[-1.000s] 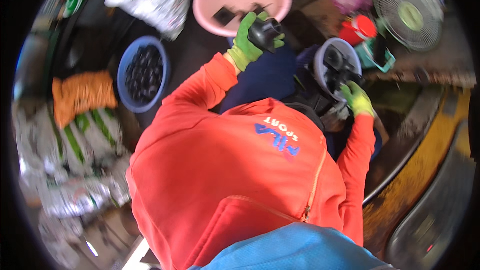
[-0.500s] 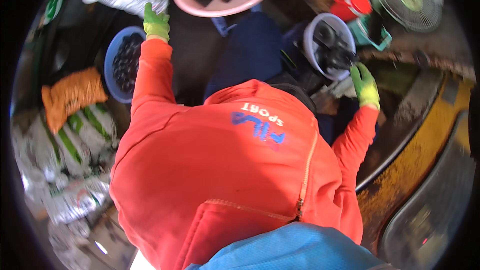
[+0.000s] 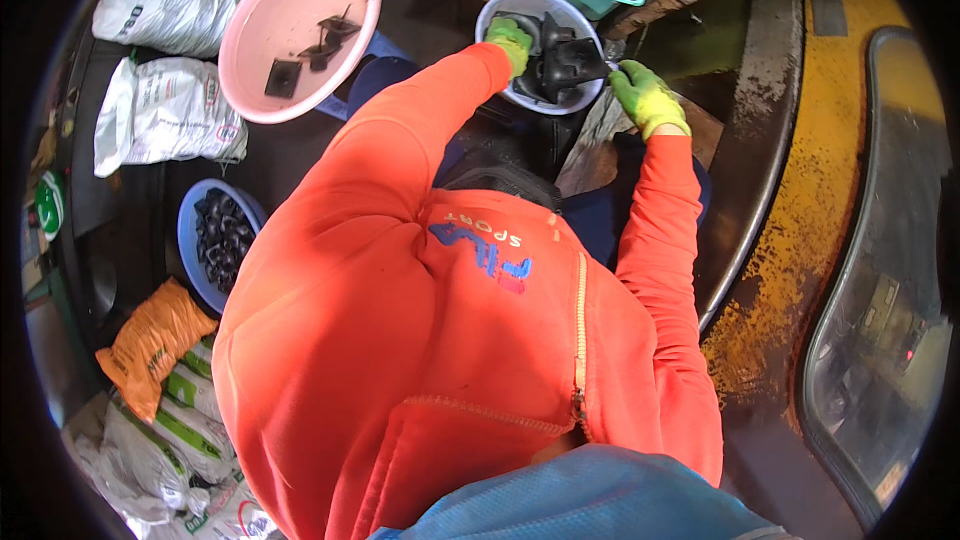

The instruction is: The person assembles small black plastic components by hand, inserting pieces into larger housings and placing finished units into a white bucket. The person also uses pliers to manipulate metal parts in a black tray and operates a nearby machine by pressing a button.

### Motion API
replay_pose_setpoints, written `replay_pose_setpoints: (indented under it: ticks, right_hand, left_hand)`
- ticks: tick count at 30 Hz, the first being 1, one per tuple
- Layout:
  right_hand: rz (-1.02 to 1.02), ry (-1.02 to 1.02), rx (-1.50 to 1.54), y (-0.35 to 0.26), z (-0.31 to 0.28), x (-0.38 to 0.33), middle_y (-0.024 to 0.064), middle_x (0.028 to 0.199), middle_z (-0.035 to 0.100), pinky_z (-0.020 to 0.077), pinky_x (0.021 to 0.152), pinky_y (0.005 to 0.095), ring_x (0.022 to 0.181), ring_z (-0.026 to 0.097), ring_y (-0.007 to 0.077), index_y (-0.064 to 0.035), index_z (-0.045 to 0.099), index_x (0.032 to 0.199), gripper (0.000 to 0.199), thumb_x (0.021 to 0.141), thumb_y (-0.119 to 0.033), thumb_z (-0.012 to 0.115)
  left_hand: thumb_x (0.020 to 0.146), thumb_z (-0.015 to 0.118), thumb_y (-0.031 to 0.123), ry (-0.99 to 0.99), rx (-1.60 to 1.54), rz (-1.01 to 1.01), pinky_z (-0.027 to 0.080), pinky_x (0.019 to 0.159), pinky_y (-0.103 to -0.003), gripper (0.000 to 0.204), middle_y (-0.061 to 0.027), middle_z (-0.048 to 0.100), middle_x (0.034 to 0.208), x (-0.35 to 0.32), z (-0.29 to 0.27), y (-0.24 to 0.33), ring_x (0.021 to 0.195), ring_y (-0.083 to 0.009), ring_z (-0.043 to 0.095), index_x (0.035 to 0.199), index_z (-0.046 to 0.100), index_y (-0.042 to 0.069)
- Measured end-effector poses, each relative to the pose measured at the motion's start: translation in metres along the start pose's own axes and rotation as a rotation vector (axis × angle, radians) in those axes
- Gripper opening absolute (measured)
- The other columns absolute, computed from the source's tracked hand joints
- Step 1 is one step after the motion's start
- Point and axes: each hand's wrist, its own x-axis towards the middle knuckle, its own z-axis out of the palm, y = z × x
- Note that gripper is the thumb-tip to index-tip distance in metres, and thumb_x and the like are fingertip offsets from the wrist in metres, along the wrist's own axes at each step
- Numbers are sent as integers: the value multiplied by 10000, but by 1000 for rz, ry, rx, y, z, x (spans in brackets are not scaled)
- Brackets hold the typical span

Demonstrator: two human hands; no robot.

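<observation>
My gloved left hand (image 3: 511,44) reaches over the rim of a pale blue tub (image 3: 489,12), against black moulded parts (image 3: 572,64) heaped inside. Its fingertips are hidden among them, so its grip does not show. To the right of the tub, my gloved right hand (image 3: 648,100) is closed, with fingers pinched near the rim. A small thin thing seems to be between those fingers, too small to name. Both gloves are green and yellow.
A pink basin (image 3: 236,70) with a few dark pieces stands at the upper left. Below it is a blue tub (image 3: 190,240) of small black parts. White sacks (image 3: 170,110) and an orange bag (image 3: 155,340) line the left. A rusty yellow machine frame (image 3: 770,340) borders the right.
My left hand has swung right, from beside the white sack into the tub of black parts. My right hand has shifted left and up in view. The whole view has turned toward the right.
</observation>
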Motion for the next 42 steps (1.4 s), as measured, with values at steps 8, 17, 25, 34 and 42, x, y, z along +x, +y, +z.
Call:
replay_pose_setpoints:
  ticks: [8,17,25,34,42]
  right_hand:
    - [57,204,337,-4,-9,-4,224,1126,657,447,944,401,1087,614,360,9,611,1175,553,858,-444,580]
    - [-55,59,1540,-78,-17,-53,-25,714,563,280,435,201,468,399,44,-21,619,1044,198,910,-168,617]
    - [-293,389,1562,-111,-1,-86,126,1122,649,515,832,331,976,637,211,-12,588,1188,403,964,-343,537]
    - [-97,314,1626,-120,-2,-110,29,918,666,409,476,189,606,576,75,-29,599,1158,324,945,-273,581]
    - [-332,287,1104,-99,28,-108,52,1034,631,465,694,271,831,585,139,-59,546,1224,358,975,-316,532]
  left_hand:
    - [849,545,248,268,-947,-1,497,805,-330,283,-109,698,989,-36,-63,-38,954,-259,653,1021,689,76]
    - [821,586,-21,531,-1781,307,465,944,-331,519,-126,597,1204,-146,-113,-5,1047,-215,599,1332,495,-14]
    - [832,545,3,353,-2080,219,470,887,-248,535,-63,601,1200,-173,-156,27,1030,-125,578,1364,484,3]
    - [690,799,148,910,-968,348,382,1058,-413,594,-166,457,1410,-176,-163,39,1333,-311,400,1240,582,86]
    - [685,819,109,858,-1387,438,488,895,-328,440,-96,632,1162,-185,-181,40,1040,-196,606,1076,626,43]
